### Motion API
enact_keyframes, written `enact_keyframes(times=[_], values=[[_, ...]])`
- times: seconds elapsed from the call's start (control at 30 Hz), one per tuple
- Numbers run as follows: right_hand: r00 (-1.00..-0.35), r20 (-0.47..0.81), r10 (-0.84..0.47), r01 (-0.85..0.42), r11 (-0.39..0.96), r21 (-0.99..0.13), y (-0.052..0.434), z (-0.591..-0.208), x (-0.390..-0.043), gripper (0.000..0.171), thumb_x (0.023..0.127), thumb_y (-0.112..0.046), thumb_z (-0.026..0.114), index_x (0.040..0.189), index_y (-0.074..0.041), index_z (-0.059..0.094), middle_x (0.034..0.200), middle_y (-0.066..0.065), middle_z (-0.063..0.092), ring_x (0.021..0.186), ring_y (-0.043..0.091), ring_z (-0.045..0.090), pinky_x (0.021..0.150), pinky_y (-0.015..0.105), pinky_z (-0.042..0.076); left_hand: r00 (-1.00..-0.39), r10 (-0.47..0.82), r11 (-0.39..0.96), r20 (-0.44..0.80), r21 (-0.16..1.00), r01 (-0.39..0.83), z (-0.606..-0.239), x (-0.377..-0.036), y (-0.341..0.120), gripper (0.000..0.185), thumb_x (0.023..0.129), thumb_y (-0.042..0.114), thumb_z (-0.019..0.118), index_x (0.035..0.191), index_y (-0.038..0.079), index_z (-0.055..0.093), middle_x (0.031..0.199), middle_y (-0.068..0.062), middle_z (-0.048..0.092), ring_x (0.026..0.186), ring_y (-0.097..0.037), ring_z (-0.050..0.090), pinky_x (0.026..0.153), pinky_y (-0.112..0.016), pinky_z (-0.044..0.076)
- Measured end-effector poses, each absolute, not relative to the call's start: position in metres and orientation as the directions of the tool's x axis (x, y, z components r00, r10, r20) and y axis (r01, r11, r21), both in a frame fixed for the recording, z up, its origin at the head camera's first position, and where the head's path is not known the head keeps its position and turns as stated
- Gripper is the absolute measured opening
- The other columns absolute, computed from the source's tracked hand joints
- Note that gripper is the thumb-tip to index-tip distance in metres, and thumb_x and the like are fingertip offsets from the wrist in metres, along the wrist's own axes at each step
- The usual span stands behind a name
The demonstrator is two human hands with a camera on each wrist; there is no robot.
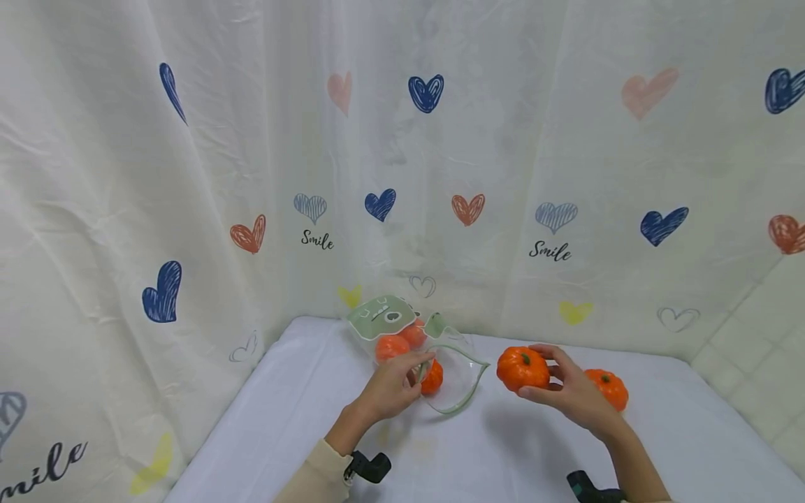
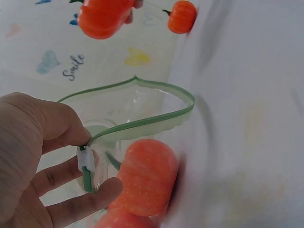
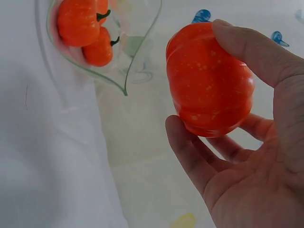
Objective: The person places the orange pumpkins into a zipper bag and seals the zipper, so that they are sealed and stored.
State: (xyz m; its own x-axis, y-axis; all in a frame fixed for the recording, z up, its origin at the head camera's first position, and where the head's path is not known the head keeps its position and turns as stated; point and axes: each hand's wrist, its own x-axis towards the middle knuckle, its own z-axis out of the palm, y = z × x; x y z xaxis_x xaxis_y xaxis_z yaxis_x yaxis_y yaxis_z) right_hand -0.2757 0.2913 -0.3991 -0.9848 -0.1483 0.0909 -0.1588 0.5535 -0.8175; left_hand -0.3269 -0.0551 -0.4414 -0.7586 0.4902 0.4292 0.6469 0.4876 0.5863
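An orange pumpkin was held beside a clear bag.
It was gripped by the right hand, to the right of and apart from the bag's spread mouth, whose green rim was pinched by the left hand.

The only readable text was the English word "Smile", printed in dark script on a white heart-patterned curtain. In the head view, one "Smile" stood above and to the left of the left hand, under a striped blue heart. A second "Smile" stood above the right hand. Far left of the left hand's grip, a larger copy, cut off, read "mile". In the left wrist view, a tilted "Smile" appeared above that grip.
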Motion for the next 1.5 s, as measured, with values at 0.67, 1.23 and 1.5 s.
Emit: enact_keyframes(times=[0.67, 1.23, 1.5], values=[[-0.983, 0.043, -0.18, -0.135, 0.538, -0.832, 0.256, -0.409, -0.288, 0.087, 0.083, -0.038, 0.083, 0.152, -0.017, 0.035, 0.153, 0.015, 0.042, 0.11, 0.027, 0.061, 0.093, 0.044, 0.059, -0.782, 0.473, 0.49, 0.407, 0.616, 0.617, -0.441, -0.326, -0.054, 0.062, 0.091, 0.0, 0.069, 0.148, 0.021, 0.056, 0.145, 0.001, 0.062, 0.083, -0.015, 0.062, 0.071, -0.015, 0.054], [-0.975, 0.025, -0.219, -0.142, 0.535, -0.833, 0.236, -0.424, -0.296, 0.084, 0.081, -0.038, 0.085, 0.15, -0.02, 0.041, 0.151, 0.011, 0.046, 0.11, 0.026, 0.06, 0.09, 0.041, 0.059, -0.777, 0.475, 0.494, 0.413, 0.605, 0.625, -0.44, -0.324, -0.053, 0.062, 0.091, -0.001, 0.068, 0.148, 0.021, 0.056, 0.146, 0.002, 0.061, 0.087, -0.018, 0.064, 0.075, -0.017, 0.056], [-0.975, 0.032, -0.22, -0.151, 0.554, -0.819, 0.228, -0.431, -0.298, 0.085, 0.08, -0.039, 0.086, 0.15, -0.018, 0.043, 0.151, 0.01, 0.047, 0.117, 0.026, 0.055, 0.09, 0.037, 0.058, -0.765, 0.479, 0.504, 0.431, 0.579, 0.641, -0.441, -0.325, -0.052, 0.062, 0.09, -0.001, 0.069, 0.147, 0.019, 0.057, 0.142, 0.002, 0.064, 0.085, -0.013, 0.063, 0.076, -0.016, 0.055]])
